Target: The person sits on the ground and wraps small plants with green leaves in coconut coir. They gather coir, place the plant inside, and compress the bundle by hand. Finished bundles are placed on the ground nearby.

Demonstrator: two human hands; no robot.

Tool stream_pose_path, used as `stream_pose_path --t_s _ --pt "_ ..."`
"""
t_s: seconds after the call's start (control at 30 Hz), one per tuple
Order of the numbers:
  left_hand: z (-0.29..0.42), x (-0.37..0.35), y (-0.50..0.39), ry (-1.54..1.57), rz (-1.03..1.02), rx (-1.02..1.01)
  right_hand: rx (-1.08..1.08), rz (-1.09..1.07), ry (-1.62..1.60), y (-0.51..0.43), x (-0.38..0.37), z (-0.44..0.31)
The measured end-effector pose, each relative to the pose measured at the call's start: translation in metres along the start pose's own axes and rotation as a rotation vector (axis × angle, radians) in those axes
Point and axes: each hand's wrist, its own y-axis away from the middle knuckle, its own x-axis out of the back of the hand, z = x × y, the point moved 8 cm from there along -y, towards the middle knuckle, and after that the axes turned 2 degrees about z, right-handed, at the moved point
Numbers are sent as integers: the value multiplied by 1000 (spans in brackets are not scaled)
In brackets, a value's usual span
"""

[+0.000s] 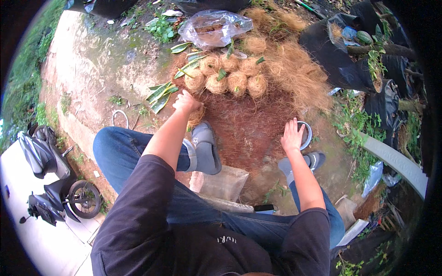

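Note:
My left hand is over a ball of brown fibre beside my grey sandal; whether its fingers grip the ball is hard to see. Cut variegated snake plant leaves lie just left of that hand. My right hand rests at the left rim of a round bowl with dark contents, its fingers apart. Ahead, several fibre balls sit in rows, some with green leaf pieces sticking out of their tops. Loose coconut-like fibre is heaped to their right.
Reddish-brown soil or coir covers the ground between my feet. A clear plastic bag with brown material lies beyond the balls. Black plastic sheeting stands at right. A translucent sack is near my legs; a motorcycle stands at left.

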Motion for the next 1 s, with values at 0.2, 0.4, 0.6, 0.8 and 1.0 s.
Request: stream_pose_path --t_s 0.2,0.4,0.6,0.8,1.0 --pt "-44 -61 3 341 -51 176 -86 52 -151 -9 14 21" --pt "-42 -81 -15 479 -24 -7 -201 20 -241 -23 23 35" --pt "-45 -69 -40 492 -614 182 -283 103 -252 -24 21 48" --pt "-31 -65 -22 1450 -941 412 -444 110 -402 -28 14 83" --pt "-1 -86 -5 1962 -1205 386 -699 -48 -397 -30 -4 118"
